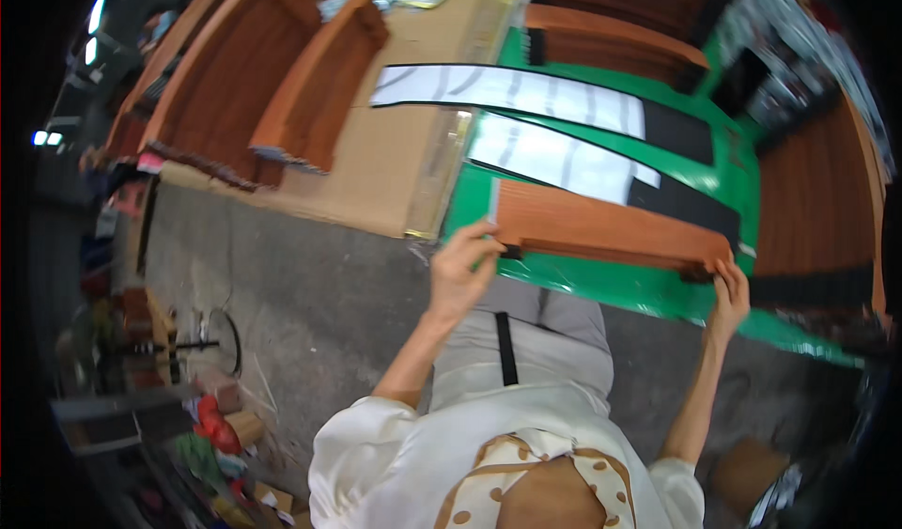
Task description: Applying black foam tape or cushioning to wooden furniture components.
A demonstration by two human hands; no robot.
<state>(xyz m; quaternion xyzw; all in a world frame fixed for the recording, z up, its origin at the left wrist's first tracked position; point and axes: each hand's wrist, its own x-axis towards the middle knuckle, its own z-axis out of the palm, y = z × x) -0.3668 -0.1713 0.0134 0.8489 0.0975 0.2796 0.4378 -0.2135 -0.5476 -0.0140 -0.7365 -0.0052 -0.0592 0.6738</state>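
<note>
An orange-brown wood-grain strip point(601, 226) with a recessed lower edge lies crosswise in front of me. My left hand point(462, 271) is closed on its left end, with fingertips near a small black tab. My right hand point(730, 296) pinches the right end between thumb and fingers. Just beyond the strip, a black strip with a glossy white face point(554, 158) rests on the green sheet point(742, 177). Farther off lies a longer white-faced black strip point(517, 89), angled slightly to it. What the undersides look like is hidden.
Stacks of brown wood-grain pieces point(235, 87) stand at left on cardboard point(376, 177). More brown pieces point(611, 36) sit at the far side, and a tall stack point(816, 195) borders the right. Plastic wrap point(785, 87) covers things at far right. Grey floor point(282, 256) shows below.
</note>
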